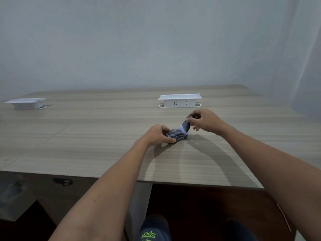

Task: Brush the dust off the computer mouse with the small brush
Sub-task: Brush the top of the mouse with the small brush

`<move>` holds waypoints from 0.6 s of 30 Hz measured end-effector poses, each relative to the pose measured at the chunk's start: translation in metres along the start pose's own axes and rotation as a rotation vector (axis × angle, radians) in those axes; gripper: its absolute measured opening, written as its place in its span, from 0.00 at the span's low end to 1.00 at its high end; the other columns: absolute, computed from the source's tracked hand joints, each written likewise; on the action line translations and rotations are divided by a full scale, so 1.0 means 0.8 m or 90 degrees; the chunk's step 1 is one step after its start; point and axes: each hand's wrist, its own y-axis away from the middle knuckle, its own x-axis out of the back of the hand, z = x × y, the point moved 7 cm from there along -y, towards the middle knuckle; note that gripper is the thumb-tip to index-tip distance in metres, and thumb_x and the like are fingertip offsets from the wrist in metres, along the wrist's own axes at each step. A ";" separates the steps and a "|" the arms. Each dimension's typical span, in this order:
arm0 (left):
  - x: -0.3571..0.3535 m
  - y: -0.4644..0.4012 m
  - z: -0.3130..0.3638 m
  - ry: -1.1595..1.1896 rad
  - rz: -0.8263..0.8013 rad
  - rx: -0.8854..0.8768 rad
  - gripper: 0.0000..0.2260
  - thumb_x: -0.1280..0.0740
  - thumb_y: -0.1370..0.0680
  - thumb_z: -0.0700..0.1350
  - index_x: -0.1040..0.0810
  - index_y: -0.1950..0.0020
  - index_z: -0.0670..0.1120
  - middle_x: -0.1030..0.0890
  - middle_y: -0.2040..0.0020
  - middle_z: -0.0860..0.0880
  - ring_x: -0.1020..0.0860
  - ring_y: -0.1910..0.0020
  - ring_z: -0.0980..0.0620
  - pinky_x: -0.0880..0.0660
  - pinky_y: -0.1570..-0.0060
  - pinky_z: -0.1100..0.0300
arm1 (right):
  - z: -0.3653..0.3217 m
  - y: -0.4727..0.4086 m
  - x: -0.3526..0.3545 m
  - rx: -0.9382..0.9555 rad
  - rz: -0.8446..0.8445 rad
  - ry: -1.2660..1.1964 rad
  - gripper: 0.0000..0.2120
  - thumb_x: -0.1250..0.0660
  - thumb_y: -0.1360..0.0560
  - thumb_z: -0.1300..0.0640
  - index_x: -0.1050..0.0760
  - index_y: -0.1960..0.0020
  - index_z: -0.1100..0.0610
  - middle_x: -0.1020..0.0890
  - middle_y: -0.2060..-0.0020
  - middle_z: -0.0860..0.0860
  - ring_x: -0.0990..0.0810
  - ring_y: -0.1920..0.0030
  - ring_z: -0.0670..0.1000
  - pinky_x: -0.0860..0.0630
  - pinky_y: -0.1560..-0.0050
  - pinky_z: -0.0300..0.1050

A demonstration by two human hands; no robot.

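A dark computer mouse (176, 134) with pale specks on its top lies on the wooden desk (104, 140), right of centre. My left hand (157, 134) grips the mouse's near-left end between thumb and fingers. My right hand (205, 121) pinches the short dark handle of a small brush (185, 126). The brush's grey bristles with pale tips point down-left and touch the far-right end of the mouse. The handle's top is partly hidden by my fingers.
A raised white socket box (179, 100) stands just behind my hands, and a second white socket box (26, 103) stands at the far left. The desk's front edge (191, 184) runs below my forearms. A grey wall closes the back.
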 end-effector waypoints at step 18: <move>0.000 -0.012 -0.005 0.011 0.002 0.022 0.18 0.20 0.32 0.46 0.14 0.44 0.44 0.12 0.50 0.45 0.15 0.51 0.48 0.22 0.41 0.50 | -0.019 -0.004 -0.013 0.025 -0.018 0.030 0.12 0.33 0.20 0.55 0.18 0.55 0.64 0.19 0.67 0.54 0.22 0.71 0.48 0.23 0.67 0.42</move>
